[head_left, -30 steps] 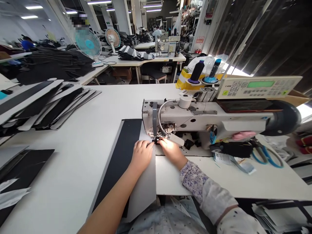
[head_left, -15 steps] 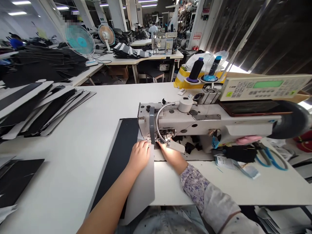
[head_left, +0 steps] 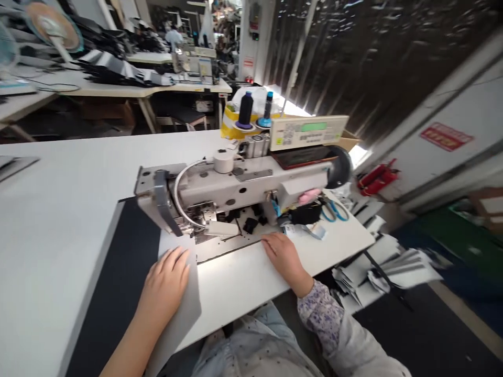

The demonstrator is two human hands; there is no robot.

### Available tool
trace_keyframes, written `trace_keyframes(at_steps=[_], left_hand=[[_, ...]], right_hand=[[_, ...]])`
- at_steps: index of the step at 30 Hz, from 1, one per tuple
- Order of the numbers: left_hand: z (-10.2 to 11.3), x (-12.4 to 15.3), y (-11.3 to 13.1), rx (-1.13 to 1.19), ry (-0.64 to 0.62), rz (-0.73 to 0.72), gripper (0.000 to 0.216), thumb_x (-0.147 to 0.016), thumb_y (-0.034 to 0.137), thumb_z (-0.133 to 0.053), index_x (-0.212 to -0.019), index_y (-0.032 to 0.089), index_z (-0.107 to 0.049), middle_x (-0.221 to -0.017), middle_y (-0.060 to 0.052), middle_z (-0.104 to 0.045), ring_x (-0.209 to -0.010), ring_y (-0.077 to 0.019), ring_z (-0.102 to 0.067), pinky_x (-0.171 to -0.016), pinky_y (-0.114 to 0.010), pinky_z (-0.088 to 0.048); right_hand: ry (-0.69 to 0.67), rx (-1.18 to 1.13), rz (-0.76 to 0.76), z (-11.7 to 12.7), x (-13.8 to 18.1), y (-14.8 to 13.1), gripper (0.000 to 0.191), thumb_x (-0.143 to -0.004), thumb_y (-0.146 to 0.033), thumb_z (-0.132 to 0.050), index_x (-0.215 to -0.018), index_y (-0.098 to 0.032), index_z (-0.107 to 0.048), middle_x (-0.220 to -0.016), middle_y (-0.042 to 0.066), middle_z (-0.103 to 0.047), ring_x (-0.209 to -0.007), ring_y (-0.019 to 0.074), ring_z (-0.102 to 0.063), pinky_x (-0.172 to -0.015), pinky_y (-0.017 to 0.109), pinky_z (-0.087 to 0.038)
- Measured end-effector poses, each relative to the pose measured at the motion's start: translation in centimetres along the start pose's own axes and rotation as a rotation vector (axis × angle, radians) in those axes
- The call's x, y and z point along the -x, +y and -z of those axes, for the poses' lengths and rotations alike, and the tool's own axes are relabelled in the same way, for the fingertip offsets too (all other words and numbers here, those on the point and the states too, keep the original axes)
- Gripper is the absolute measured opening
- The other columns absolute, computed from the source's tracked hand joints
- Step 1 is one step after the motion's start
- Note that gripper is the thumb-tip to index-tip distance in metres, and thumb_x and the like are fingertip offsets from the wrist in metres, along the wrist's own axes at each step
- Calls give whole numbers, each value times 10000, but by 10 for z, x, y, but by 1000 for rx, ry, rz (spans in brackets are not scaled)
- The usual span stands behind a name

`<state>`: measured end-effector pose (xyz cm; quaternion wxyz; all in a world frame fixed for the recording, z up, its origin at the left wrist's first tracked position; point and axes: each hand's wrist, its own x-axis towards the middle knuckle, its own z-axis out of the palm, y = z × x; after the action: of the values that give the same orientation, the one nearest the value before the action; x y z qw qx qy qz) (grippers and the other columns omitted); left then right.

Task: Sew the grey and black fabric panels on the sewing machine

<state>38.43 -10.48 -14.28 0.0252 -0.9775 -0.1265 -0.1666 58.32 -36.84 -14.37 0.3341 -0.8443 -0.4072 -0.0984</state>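
Observation:
My left hand (head_left: 167, 277) lies flat, fingers spread, on a light grey strip along a large black panel (head_left: 118, 277). The panel's upper end runs beside and under the head of a sewing machine (head_left: 204, 188). Just above my left fingertips are the needle area and a small lamp (head_left: 222, 228) on a bendy metal arm. My right hand (head_left: 281, 256) rests near the front edge of the machine bed (head_left: 228, 243), fingers loosely bent with nothing visible in them. Small black scraps (head_left: 250, 225) lie on the bed beyond it.
Blue-handled scissors (head_left: 335, 210) and a black cloth piece (head_left: 306, 214) lie at the table's right end. Thread cones (head_left: 245, 109) and a control panel (head_left: 310, 131) stand behind the machine. Grey and white cut pieces (head_left: 408, 267) are stacked lower right. A fire extinguisher (head_left: 378, 177) stands by the wall.
The view has swung right. My right hand has left the needle area and moved right along the bed's edge. My left hand has drawn back slightly from the needle, still on the panel.

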Motion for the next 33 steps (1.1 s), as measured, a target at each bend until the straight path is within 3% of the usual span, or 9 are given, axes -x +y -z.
trace_keyframes(at_steps=[4,7,12,17,21,26,29,33], left_hand=[[-4,9,2,19,9,2,447,-924,379,-330,-1209,175,-606,-1266,-138,-598,-1176,-317,-543,-963,-470,-439],[-3,5,3,21,4,14,457,-920,380,-316,-1198,171,-613,-1262,-141,-599,-1169,-319,-548,-951,-475,-449],[0,4,4,-4,4,17,458,-922,378,-310,-1198,177,-615,-1245,-132,-611,-1163,-308,-555,-940,-453,-459],[-2,7,1,-5,-3,14,453,-924,380,-320,-1200,172,-614,-1252,-126,-607,-1170,-306,-547,-957,-452,-444],[4,-3,15,131,-27,71,389,-923,385,-356,-1136,210,-630,-1180,-102,-634,-1108,-264,-573,-953,-413,-442],[10,-32,37,318,-105,261,277,-930,364,-376,-926,253,-630,-1016,-45,-662,-985,-200,-588,-889,-347,-449],[7,-44,25,167,-165,384,272,-907,370,-422,-830,224,-638,-935,-63,-660,-903,-225,-588,-825,-365,-438],[4,-46,-5,-29,-165,351,296,-900,369,-437,-857,194,-673,-934,-109,-659,-901,-263,-576,-811,-398,-402]], right_hand=[[50,270,-287,42,18,49,278,-943,-302,-448,-1000,-156,-678,-869,107,-660,-787,224,-624,-748,353,-490],[11,373,-405,49,17,64,260,-919,-316,-494,-991,-146,-677,-872,111,-643,-770,220,-617,-711,326,-468],[-6,338,-407,41,11,65,184,-872,-224,-521,-797,-169,-679,-794,70,-624,-727,184,-598,-685,274,-436],[55,307,-401,48,14,64,146,-814,-185,-532,-726,-170,-648,-759,56,-611,-709,182,-590,-662,273,-434],[35,118,-230,30,8,26,126,-811,-169,-545,-716,-197,-623,-736,32,-606,-718,170,-595,-682,268,-452],[-146,-3,46,-45,-25,-67,135,-833,-180,-584,-702,-209,-602,-745,22,-603,-751,164,-586,-677,253,-444],[-222,-43,156,-83,-43,-103,166,-874,-205,-576,-712,-197,-614,-752,27,-596,-768,164,-578,-681,255,-440],[-227,-103,257,-101,-51,-107,178,-932,-247,-526,-859,-183,-674,-829,58,-637,-844,182,-584,-767,285,-461]])
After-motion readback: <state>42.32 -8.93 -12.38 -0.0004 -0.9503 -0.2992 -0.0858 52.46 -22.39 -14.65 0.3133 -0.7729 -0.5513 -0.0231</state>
